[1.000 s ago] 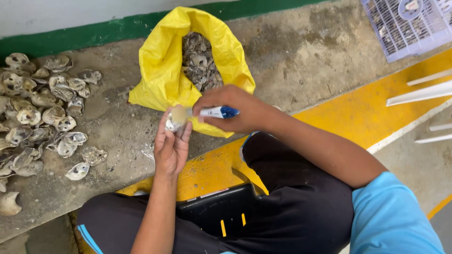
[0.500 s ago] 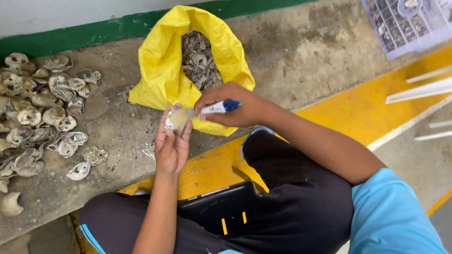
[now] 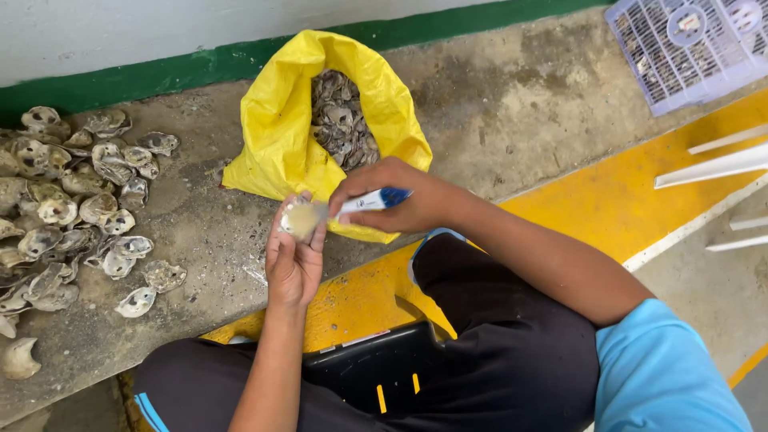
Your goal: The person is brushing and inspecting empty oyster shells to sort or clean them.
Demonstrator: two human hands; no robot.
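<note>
Grip: left hand cups a single oyster shell in curled fingers, palm up; right hand closes in a fist round a white-and-blue handled tool, its tip touching the shell.

Oyster shell: pale, yellowish-grey, rounded, hollow face toward the camera. Held above the concrete floor, just in front of the yellow bag.

Near the shell, below it: black case with small yellow marks, resting between the person's black-trousered legs.

Yellow bag: plastic, mouth open, slumped on the floor; filled with grey, rough oyster shells.

Left of the bag: loose shell pile, many hollow side up.

Far right of the bag: lilac slatted basket; contents indistinct.
</note>
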